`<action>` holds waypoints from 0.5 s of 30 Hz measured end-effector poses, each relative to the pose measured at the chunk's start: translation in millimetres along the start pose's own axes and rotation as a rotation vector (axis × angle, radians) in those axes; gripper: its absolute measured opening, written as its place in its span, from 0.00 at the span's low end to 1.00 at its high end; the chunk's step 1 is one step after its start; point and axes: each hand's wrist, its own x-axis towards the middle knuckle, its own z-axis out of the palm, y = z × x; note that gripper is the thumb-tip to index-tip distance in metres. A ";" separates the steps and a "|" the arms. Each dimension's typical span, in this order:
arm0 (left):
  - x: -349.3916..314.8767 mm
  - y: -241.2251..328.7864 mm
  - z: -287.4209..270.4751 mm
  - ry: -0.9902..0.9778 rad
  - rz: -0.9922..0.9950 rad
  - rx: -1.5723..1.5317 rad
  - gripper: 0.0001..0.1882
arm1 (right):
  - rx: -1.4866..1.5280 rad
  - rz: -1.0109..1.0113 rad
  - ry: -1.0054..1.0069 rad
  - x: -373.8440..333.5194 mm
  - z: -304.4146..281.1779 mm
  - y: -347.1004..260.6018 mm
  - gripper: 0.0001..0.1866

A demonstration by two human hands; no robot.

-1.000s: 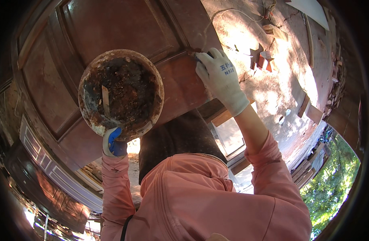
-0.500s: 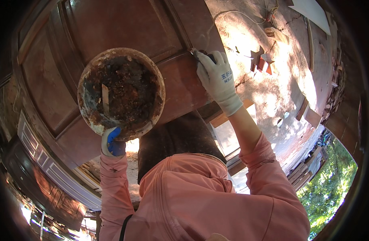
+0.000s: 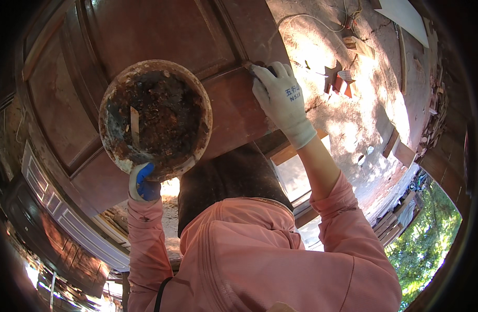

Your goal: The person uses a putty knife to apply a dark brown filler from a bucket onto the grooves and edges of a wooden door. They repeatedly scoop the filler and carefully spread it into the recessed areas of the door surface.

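My left hand (image 3: 143, 183), in a white glove with a blue palm, grips the near rim of a round, crusted basin (image 3: 111, 136). Dark brown, lumpy paste (image 3: 168, 114) coats the inside, and a flat wooden stick (image 3: 135, 125) lies in it. Under the basin stretches a reddish-brown panelled wooden door (image 3: 233, 96). My right hand (image 3: 281, 101), gloved in white, is closed around a small dark tool (image 3: 254, 68) whose tip rests at a corner of the door's raised moulding. The fingers hide most of that tool, so its exact kind cannot be made out.
Right of the door is sunlit, dusty ground with a red-and-white box-like piece (image 3: 345, 84), wood offcuts (image 3: 359, 47) and a thin cable (image 3: 314, 18). A pale panelled door (image 3: 67, 221) and a dark one (image 3: 51, 234) stand at the lower left.
The tool's tip and my right hand have shifted very slightly at the moulding corner. The basin has moved a touch to the left and away with my left hand.
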 end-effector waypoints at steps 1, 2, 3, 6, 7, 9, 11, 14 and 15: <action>0.2 0.1 1.4 0.004 0.005 0.009 0.15 | -0.011 0.001 -0.018 0.4 -0.8 -0.6 0.13; 0.7 0.4 3.5 0.007 0.010 0.018 0.15 | -0.022 0.003 -0.037 0.3 -1.4 -0.9 0.13; 1.3 1.6 6.5 0.022 -0.013 0.003 0.15 | 0.028 0.042 -0.037 -0.4 -2.4 -0.4 0.13; 2.4 4.1 12.5 0.054 -0.052 -0.043 0.14 | 0.121 0.131 -0.030 -2.8 -5.2 1.5 0.13; 1.6 2.4 6.3 0.057 -0.044 -0.058 0.14 | 0.118 0.141 -0.020 -3.2 -5.0 1.5 0.13; -0.6 -1.2 -3.5 0.057 0.000 -0.037 0.13 | 0.081 0.137 -0.002 -3.3 -4.2 -0.1 0.12; -0.7 -3.8 -5.4 0.050 0.064 0.035 0.12 | 0.009 0.112 0.010 -3.4 -0.5 -5.4 0.12; -2.1 -2.2 3.3 0.015 0.085 0.062 0.12 | -0.141 0.107 -0.024 -9.1 5.1 -12.2 0.11; -1.8 -3.2 2.3 0.024 0.084 0.049 0.12 | -0.125 0.112 -0.020 -9.7 5.6 -11.4 0.11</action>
